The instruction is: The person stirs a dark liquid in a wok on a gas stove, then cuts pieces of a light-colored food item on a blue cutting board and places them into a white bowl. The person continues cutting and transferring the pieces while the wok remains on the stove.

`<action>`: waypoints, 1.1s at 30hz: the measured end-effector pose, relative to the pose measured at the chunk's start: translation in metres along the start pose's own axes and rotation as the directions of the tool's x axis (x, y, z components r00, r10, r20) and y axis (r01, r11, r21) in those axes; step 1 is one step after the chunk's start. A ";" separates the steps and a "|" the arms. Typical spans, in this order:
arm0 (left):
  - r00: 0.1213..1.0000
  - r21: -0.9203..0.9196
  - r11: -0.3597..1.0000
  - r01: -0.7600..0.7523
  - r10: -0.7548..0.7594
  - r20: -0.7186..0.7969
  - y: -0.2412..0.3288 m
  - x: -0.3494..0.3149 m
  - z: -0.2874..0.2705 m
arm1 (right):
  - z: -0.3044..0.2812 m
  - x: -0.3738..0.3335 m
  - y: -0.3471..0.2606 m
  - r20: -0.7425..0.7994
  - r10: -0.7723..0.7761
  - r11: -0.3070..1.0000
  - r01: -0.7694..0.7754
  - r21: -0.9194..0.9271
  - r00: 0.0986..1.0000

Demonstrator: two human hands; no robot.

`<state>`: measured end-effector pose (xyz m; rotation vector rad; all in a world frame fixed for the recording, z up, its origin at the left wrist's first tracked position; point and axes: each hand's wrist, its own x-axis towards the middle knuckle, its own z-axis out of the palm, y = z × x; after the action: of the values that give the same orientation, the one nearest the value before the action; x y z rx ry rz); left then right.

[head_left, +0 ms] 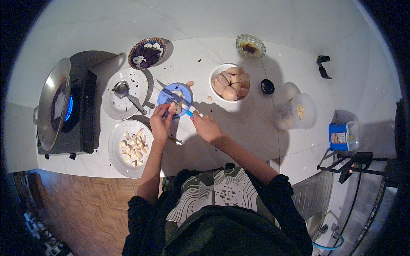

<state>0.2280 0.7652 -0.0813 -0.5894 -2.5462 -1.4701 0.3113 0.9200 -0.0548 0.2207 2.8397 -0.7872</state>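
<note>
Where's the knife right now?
In the head view, the blue-handled knife is just left of centre, in the right hand, at the lower-right rim of the blue dish.

Slanted blue-handled knife (188,112) beside pale chunk (172,108)

Blue knife handle (189,113), apparently mostly hidden

Dim light, dark shadows, bent edges, black corners
</note>
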 end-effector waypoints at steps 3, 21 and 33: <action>1.000 0.003 1.000 -0.012 0.012 0.002 -0.003 -0.001 0.000 | 0.010 0.002 0.006 -0.029 -0.009 1.000 0.009 -0.024 1.000; 1.000 -0.006 1.000 0.013 -0.013 -0.012 -0.002 -0.006 -0.001 | 0.033 0.008 0.029 -0.067 -0.030 0.994 0.023 -0.105 0.997; 0.998 0.002 1.000 0.004 -0.004 -0.061 0.002 -0.006 0.000 | 0.010 -0.021 0.027 -0.039 -0.046 0.931 0.057 0.360 0.998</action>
<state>0.2340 0.7643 -0.0812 -0.5315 -2.5045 -1.4628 0.3387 0.9360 -0.0722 0.2088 2.7137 -1.3270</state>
